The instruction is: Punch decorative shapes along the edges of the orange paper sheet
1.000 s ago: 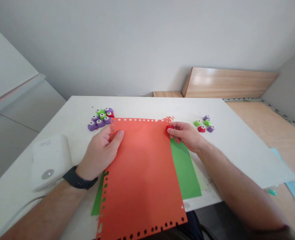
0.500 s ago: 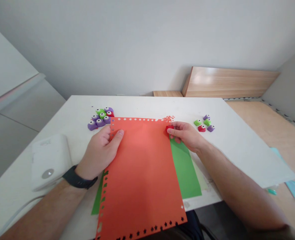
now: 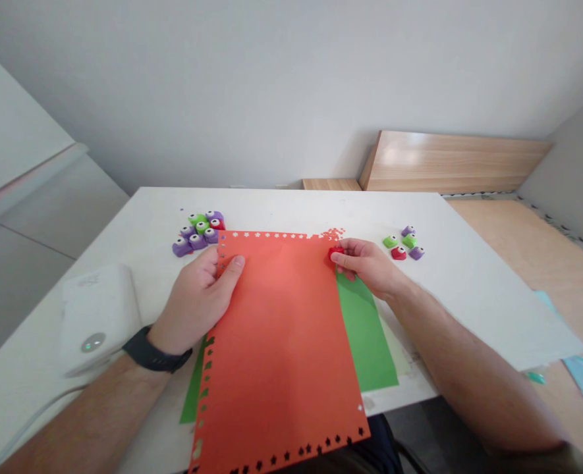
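— Where is the punch?

— The little red paper punch [image 3: 335, 253] sits just right of the frame's centre, on the right edge of the orange sheet [image 3: 281, 329] near its top corner. My right hand [image 3: 367, 266] grips it, thumb and fingers closed around it.

— And your other hand?

— My left hand [image 3: 202, 299] holds the sheet's opposite edge, left of centre. The thumb lies on top and the fingers are curled at the edge, apparently beneath it. A dark watch [image 3: 155, 355] is on that wrist.

— What does the sheet look like?

— It has star holes along the top, left and bottom edges. A green sheet [image 3: 365, 336] lies under it and shows on the right and at the lower left. Orange paper bits [image 3: 334, 233] lie scattered just above the punch.

— Anything else around?

— Four small punches [image 3: 402, 243], green, purple and red, lie right of my right hand. A bigger cluster of punches [image 3: 199, 232] lies above my left hand. Everything rests on a white table [image 3: 469, 283]. At the left of the frame sits a white device [image 3: 96, 316] with a small green light. A wooden board [image 3: 449, 161] leans beyond the table, at the upper right.
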Demonstrator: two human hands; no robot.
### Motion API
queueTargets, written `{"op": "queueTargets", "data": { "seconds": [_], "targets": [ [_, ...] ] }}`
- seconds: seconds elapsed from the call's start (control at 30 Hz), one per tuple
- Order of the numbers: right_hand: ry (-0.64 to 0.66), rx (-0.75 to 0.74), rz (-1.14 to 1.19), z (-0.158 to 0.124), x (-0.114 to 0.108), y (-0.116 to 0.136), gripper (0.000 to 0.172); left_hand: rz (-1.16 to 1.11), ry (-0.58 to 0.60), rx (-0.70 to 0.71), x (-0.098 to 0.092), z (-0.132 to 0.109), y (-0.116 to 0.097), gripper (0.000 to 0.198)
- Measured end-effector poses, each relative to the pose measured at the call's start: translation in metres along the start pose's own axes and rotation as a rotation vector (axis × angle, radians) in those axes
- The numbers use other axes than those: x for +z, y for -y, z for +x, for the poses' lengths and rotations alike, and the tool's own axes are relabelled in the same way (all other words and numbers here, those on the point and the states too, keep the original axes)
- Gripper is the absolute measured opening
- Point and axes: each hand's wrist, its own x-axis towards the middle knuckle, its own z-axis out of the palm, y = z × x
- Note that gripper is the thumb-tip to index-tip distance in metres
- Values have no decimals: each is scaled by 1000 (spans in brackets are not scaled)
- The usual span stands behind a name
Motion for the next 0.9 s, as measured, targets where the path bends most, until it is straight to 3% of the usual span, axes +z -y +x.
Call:
{"op": "queueTargets", "data": {
  "seconds": [0.9],
  "targets": [
    [-63, -8, 15, 4, 7, 2, 34, -13, 13, 6, 1, 0, 0, 52]
  ]
}}
